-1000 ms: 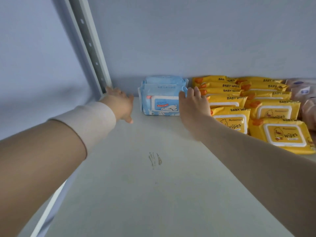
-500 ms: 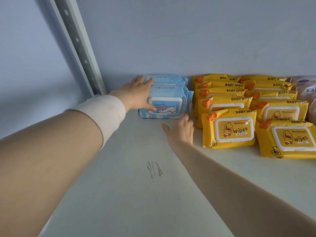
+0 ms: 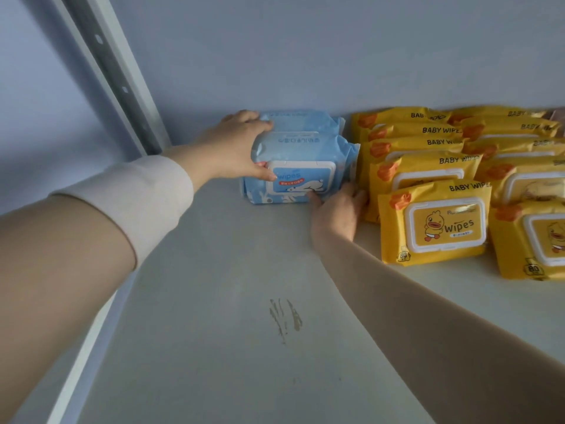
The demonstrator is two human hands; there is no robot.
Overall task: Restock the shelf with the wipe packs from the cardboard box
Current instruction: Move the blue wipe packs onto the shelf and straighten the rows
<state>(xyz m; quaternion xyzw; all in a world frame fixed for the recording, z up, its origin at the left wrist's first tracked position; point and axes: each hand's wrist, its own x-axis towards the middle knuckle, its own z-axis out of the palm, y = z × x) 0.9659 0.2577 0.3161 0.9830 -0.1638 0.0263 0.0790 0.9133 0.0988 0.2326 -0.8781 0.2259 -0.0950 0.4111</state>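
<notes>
Metal upright [image 3: 113, 71] rises left of the blue wipe packs [image 3: 301, 157], which stand at the back of the shelf [image 3: 214, 347]. My left hand [image 3: 232, 148] grips the front blue pack's left end, fingers over its top edge and thumb on its face. My right hand [image 3: 337, 214] presses flat and open against that pack's lower right corner. Right of the blue packs, touching them I think, stand rows of yellow wipe packs [image 3: 434, 221]. Brown streaks [image 3: 284, 316] mark the shelf in front of the blue packs.
</notes>
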